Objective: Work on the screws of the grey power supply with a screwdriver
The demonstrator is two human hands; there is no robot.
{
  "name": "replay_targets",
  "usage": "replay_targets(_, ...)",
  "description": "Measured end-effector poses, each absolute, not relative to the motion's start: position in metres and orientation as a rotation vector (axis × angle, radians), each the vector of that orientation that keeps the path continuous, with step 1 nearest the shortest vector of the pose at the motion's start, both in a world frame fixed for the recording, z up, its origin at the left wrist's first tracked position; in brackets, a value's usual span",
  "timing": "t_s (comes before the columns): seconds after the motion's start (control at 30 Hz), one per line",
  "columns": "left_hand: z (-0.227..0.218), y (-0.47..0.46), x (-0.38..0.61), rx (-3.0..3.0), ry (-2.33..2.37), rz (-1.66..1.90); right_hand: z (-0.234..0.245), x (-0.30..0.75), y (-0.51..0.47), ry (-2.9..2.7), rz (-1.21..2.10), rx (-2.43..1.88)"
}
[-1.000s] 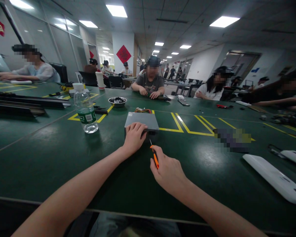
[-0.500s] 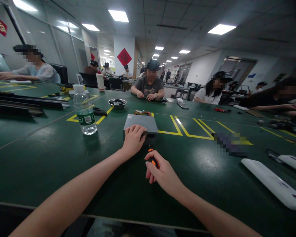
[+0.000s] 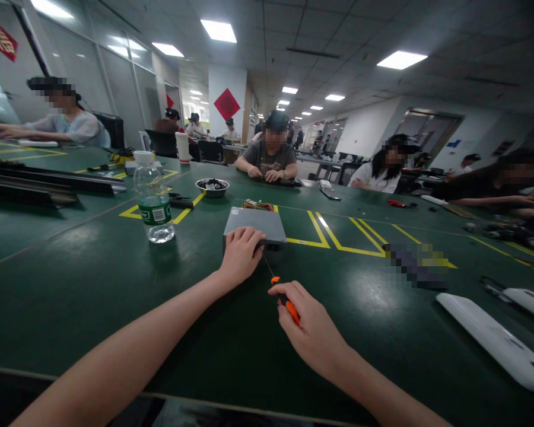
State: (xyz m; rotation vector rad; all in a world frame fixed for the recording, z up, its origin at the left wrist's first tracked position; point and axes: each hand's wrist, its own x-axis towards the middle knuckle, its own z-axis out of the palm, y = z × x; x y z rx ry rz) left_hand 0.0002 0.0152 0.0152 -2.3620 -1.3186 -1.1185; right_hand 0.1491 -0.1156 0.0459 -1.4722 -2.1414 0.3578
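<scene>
A flat grey metal box lies on the green table, with coloured wires showing at its far end. My left hand rests on the box's near edge, fingers curled over its top corner. My right hand is closed round an orange-handled screwdriver. The screwdriver's thin shaft points up and left toward the near face of the box, just right of my left hand.
A water bottle stands left of the box. A metal bowl sits behind it. Long white parts lie at the right. Black rails lie at the left. Other people sit round the table's far side.
My right hand has turned and drawn back slightly with the screwdriver, whose shaft now slants toward the box's near face. My left hand stays on the box.
</scene>
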Motion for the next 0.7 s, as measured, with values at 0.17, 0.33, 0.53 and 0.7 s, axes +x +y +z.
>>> replay_targets(0.17,0.013,0.015,-0.001,-2.362,-1.315,-1.111,0.048,0.156,-0.118,-2.158,0.312,-1.516)
replay_targets(0.33,0.009,0.013,-0.006,-2.405,-1.221,-1.085,0.048,0.164,-0.117,-2.192,0.305,-1.52)
replay_targets(0.53,0.008,0.004,-0.011,-2.446,-1.098,-0.998,0.05,0.167,-0.117,-2.186,0.287,-1.562)
replay_targets(0.7,0.008,0.001,-0.01,-2.462,-1.053,-0.969,0.05,0.169,-0.117,-2.201,0.227,-1.562)
